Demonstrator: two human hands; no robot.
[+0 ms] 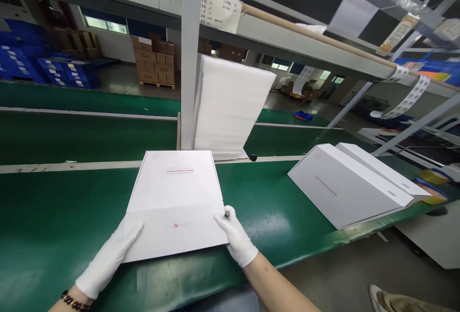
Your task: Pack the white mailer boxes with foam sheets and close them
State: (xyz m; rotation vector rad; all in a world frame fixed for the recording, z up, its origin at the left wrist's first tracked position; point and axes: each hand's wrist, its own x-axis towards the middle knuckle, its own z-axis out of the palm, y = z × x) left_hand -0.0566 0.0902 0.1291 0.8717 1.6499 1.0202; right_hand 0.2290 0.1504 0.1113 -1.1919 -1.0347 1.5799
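Note:
A flat white cardboard box [187, 190] lies in front of me on the green work surface. Its main face carries a thin red line, and a red "&" is printed on the front panel [154, 235] nearest me. My left hand [113, 249], in a white glove, grips that panel's left edge, thumb on top. Across from it, my white-gloved right hand [235, 235] is closed on the right edge, its fingers partly hidden. A small dark thing [226, 214] shows at the right hand's fingers; I cannot make out what it is.
More white boxes [345, 182] lie at the right, near rolls of yellow tape [433, 185]. A stack of white foam sheets [232, 106] leans behind a metal post [190, 63]. Label strips [406, 101] hang from the overhead rail. A person's foot [377, 297] shows at lower right.

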